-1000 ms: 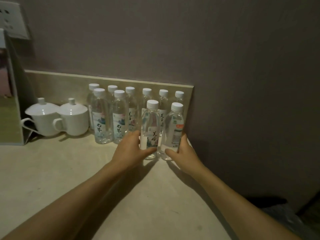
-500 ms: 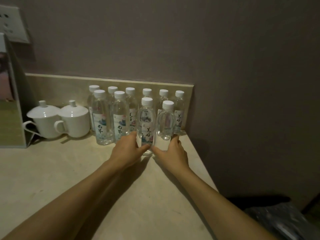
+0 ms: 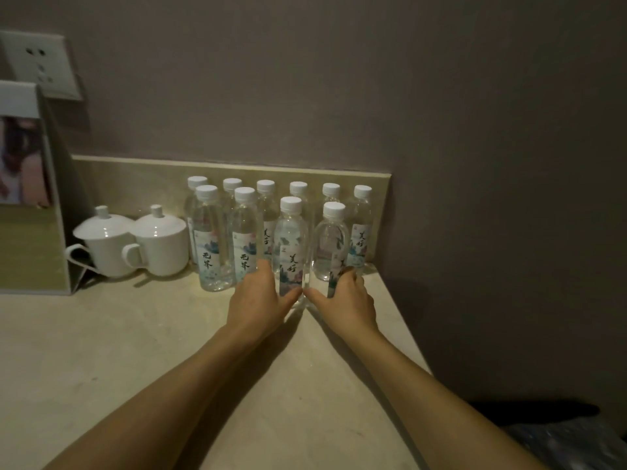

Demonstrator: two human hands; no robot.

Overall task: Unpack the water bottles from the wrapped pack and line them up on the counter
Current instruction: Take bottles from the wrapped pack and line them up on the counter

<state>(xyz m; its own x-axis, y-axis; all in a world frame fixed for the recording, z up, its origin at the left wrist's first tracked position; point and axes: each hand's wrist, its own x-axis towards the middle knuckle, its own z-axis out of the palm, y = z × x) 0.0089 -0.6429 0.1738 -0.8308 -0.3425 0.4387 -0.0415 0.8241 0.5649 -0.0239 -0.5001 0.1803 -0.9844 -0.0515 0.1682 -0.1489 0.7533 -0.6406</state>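
Observation:
Several clear water bottles with white caps stand in two rows on the beige counter (image 3: 135,351), against the low backsplash. My left hand (image 3: 261,300) grips the third front-row bottle (image 3: 290,245) near its base. Beside it, my right hand (image 3: 346,300) grips the fourth front-row bottle (image 3: 330,245) low down. Both bottles stand upright on the counter, close together. Two more front-row bottles (image 3: 210,242) stand to the left. The back row (image 3: 298,189) shows mostly caps. The wrapped pack's plastic (image 3: 570,442) lies dimly at bottom right, below the counter.
Two white lidded cups (image 3: 135,245) stand left of the bottles. A standing card holder (image 3: 30,198) is at the far left, below a wall socket (image 3: 37,66). The counter ends at its right edge (image 3: 407,334) beside the wall.
Both hands have slid their two bottles leftward and back toward the rear row. The right-hand bottle has turned, its label now facing away.

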